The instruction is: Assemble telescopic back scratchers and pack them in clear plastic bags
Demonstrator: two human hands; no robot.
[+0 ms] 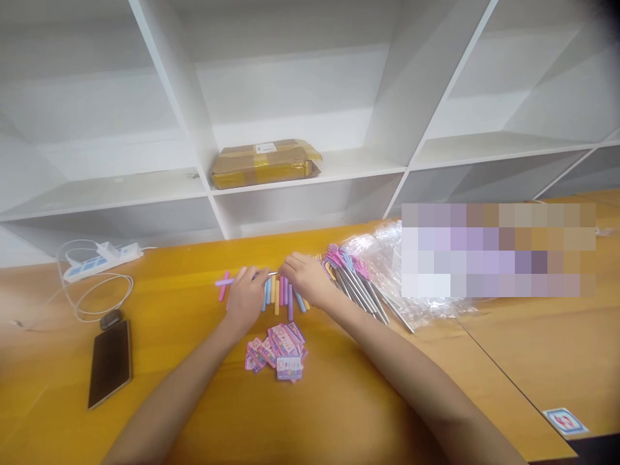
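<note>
- Two bare hands meet over a row of pastel sleeves (283,294) lying side by side on the yellow table (194,413), in the middle of the scene.
- Left hand (247,298) is curled narrow, seemingly pinching a purple sleeve (227,281) that sticks out to the left.
- Right hand (305,278) pinches a thin metal rod (272,274) whose tip points at the left hand's fingers.
- Judging by this, the step in hand is sliding the sleeve onto the rod; the next move calls for lining both up end to end.
- Just right lies a bundle of rods with coloured hand-shaped heads (356,281); nearer sits a pile of pink cards (278,352).
- Far left are a phone (110,371) and a power strip (101,260).
</note>
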